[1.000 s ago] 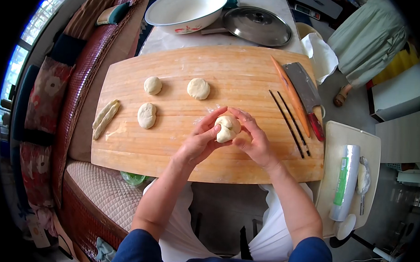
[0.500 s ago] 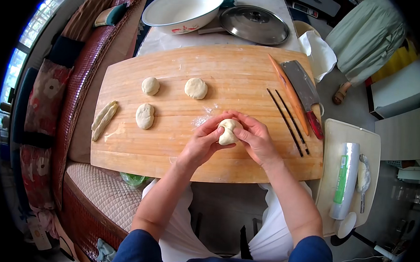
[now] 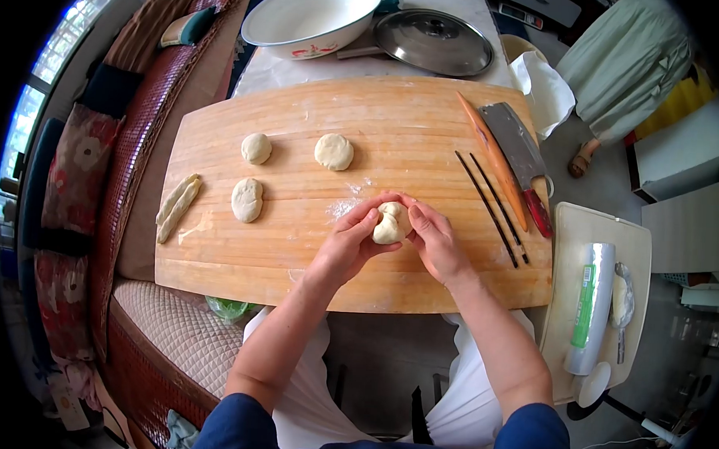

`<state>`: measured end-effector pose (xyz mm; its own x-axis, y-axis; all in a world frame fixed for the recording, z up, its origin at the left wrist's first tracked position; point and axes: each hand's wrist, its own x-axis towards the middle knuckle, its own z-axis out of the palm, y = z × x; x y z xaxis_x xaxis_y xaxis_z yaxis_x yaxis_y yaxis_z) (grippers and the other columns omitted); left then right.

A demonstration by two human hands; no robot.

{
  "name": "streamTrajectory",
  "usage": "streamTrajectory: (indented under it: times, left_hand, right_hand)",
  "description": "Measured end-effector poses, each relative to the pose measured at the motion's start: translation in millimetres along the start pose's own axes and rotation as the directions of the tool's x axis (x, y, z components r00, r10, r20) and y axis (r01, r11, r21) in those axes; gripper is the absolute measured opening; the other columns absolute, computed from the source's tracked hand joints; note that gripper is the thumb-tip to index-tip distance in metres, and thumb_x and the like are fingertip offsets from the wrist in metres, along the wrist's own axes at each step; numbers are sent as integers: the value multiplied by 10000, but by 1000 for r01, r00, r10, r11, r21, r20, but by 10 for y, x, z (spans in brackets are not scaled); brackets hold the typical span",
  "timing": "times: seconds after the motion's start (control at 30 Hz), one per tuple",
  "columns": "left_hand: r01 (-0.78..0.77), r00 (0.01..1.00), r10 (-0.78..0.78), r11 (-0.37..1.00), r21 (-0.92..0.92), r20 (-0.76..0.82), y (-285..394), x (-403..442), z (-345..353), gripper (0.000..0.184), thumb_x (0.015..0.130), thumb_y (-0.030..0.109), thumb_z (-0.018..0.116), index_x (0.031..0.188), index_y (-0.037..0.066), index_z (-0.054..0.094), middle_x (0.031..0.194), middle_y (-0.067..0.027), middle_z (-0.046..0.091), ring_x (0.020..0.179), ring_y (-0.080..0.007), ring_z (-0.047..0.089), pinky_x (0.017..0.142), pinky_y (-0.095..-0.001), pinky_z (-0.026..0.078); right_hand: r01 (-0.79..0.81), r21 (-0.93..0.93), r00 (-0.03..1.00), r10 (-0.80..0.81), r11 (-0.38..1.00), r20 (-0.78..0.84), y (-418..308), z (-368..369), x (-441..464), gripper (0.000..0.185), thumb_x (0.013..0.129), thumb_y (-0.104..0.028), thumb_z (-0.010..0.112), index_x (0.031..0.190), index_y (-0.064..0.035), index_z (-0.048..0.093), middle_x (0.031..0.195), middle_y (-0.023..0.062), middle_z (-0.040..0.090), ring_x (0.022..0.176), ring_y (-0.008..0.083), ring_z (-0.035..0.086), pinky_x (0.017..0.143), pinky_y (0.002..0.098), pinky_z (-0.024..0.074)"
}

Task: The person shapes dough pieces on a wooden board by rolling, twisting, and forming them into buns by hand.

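Observation:
Between my two hands, above the front middle of the wooden board (image 3: pixel 294 262), is a folded lump of dough (image 3: pixel 389 226). My left hand (image 3: pixel 351 238) wraps its left side, with the thumb on top. On the right side, my right hand (image 3: pixel 435 240) curls its fingers round the same lump. Loose flour (image 3: pixel 344 208) lies just left of the hands. Farther off on the board are a round dough piece (image 3: pixel 334 152), a smaller ball (image 3: pixel 256 148), an oval piece (image 3: pixel 247 200) and a long twisted strip (image 3: pixel 178 208) at the left edge.
Two dark chopsticks (image 3: pixel 487 210), a rolling pin (image 3: pixel 494 162) and a cleaver (image 3: pixel 514 143) lie at the board's right. Behind it are a white basin (image 3: pixel 308 18) and a pan lid (image 3: pixel 434 41). A tray (image 3: pixel 568 234) holds a film roll (image 3: pixel 591 307). A person (image 3: pixel 627 68) stands back right.
My hands have closed in round the lump, and its fold has turned between the fingers. My right thumb came onto the dough, then lifted slightly. The view has shifted a little.

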<state>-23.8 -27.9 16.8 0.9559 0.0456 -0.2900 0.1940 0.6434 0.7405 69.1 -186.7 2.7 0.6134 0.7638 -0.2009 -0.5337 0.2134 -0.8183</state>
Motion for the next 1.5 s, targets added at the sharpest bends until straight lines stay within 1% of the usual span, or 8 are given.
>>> streamTrajectory:
  times: [0.2,0.47,0.63,0.83,0.97,1.1,1.33,1.5]
  left_hand:
    - [-31,997,35,997,69,-64,-98,7,49,416,1060,244,451,1433,60,465,1331,-83,555,1172,-185,583,936,-364,557]
    - [-153,974,200,929,337,-109,-106,-6,130,377,1019,201,552,1376,77,544,1236,-69,618,1103,-173,615,899,-334,547]
    - [-217,930,366,606,765,-26,-123,-36,225,316,912,92,666,1227,124,679,1037,-76,677,945,-199,620,823,-326,504]
    - [-180,885,442,31,983,148,14,-14,228,303,980,177,579,1262,92,650,1375,-83,550,1312,-265,425,1036,-397,399]
    - [-333,777,629,416,846,-3,-95,50,109,429,953,270,539,1322,52,574,1482,-108,440,1366,-359,367,1141,-488,279]
    - [-233,783,546,-186,955,298,-182,-51,400,580,895,327,584,1401,59,491,1532,-125,403,1453,-355,302,1188,-500,211]
    - [-243,792,516,-224,944,327,-347,-80,384,659,917,472,529,1417,48,470,1519,-117,418,1420,-332,358,1162,-520,251]
    - [-354,740,600,-34,935,302,-326,27,280,441,920,264,543,1315,71,572,1343,-121,570,1269,-331,505,1148,-521,275]
  right_hand:
    - [139,-471,987,-158,871,-1,134,3,52,530,1036,-312,520,1425,42,452,1392,131,541,1294,204,493,1087,322,381]
    - [48,254,998,-33,966,-62,241,96,76,645,1051,-499,364,1493,-29,354,1411,122,488,1294,211,470,1090,390,389]
    - [-101,529,990,137,842,-29,225,143,58,617,1052,-522,300,1476,-81,378,1418,138,486,1313,252,469,1103,467,389]
    - [-149,584,945,288,798,-152,158,240,16,481,1066,-428,362,1304,-33,498,1266,143,565,1218,269,536,1053,460,437]
    - [-122,565,976,203,816,-82,303,73,64,403,1061,-366,401,1228,-30,546,1211,139,601,1145,245,581,1031,419,451]
    - [-105,469,977,178,877,-113,395,130,42,346,1053,-278,413,1249,-28,551,1205,110,603,1130,195,580,984,332,467]
    - [-153,460,975,208,874,-71,472,213,-98,330,1055,-244,391,1291,-41,499,1236,89,564,1143,181,554,989,314,461]
    - [-109,412,985,153,905,-75,339,327,-121,324,1042,-241,418,1293,-47,487,1241,73,550,1176,175,533,988,313,462]
